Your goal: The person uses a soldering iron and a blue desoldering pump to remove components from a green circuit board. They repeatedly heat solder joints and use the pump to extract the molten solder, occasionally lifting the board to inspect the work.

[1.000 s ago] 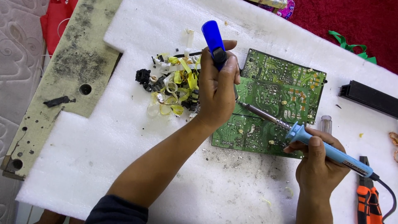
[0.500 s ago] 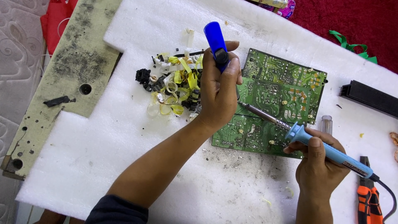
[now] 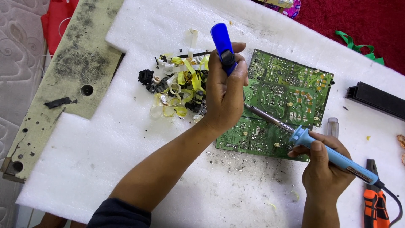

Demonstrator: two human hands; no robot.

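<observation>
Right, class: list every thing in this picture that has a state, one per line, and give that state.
left hand: closed round the blue desoldering pump
blue desoldering pump: upright, tip hidden behind the hand
right hand: gripping the soldering iron's handle
soldering iron: slanted, tip over the board
green circuit board: flat, solder side up
orange pliers: lying unused
yellow and black scraps: piled loose
white foam sheet: littered with debris

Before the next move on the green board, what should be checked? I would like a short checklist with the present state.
1. Right hand grips the soldering iron on its blue handle: ok.
2. Iron tip on the circuit board: cannot tell, the left hand hides it.
3. Left hand holds the blue desoldering pump upright: ok.
4. Board lies flat on the white foam sheet: ok.
5. Scrap pile clear of the board: not ok, it sits at the edge.
</observation>
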